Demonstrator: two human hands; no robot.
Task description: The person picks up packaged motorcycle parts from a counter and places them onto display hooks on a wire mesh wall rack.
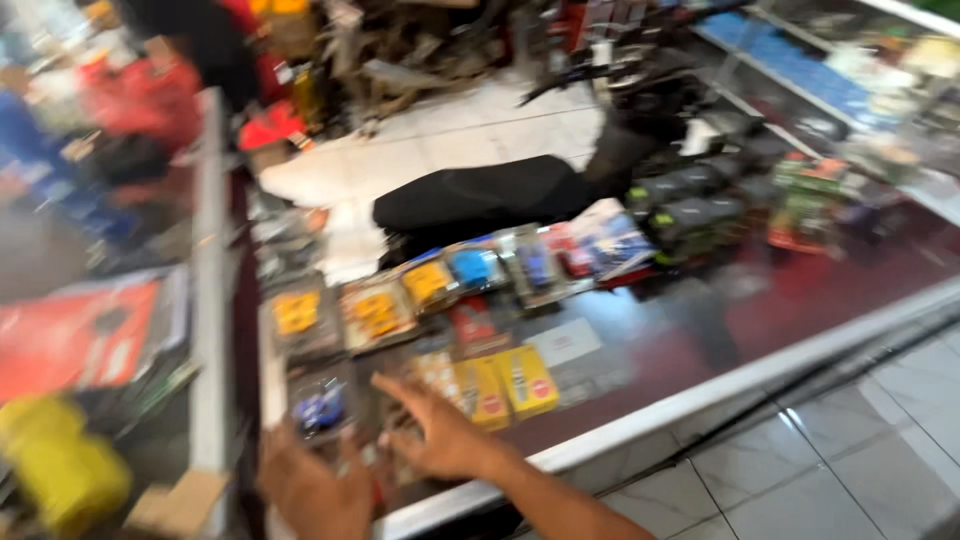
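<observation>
glass covers the counter (640,350), and both bare hands sit over its near-left corner. the right hand (440,435) lies flat with fingers spread, its grip open and holding nothing, fingertips just short of the yellow boxes (505,385) seen under the glass. the left hand (315,490) is beside it, further left of those boxes, just below a small blue packet (320,408); blur hides whether its grip is open or closed. beyond the yellow boxes runs a row of yellow and blue packets (450,275), and past them a black seat (480,195).
</observation>
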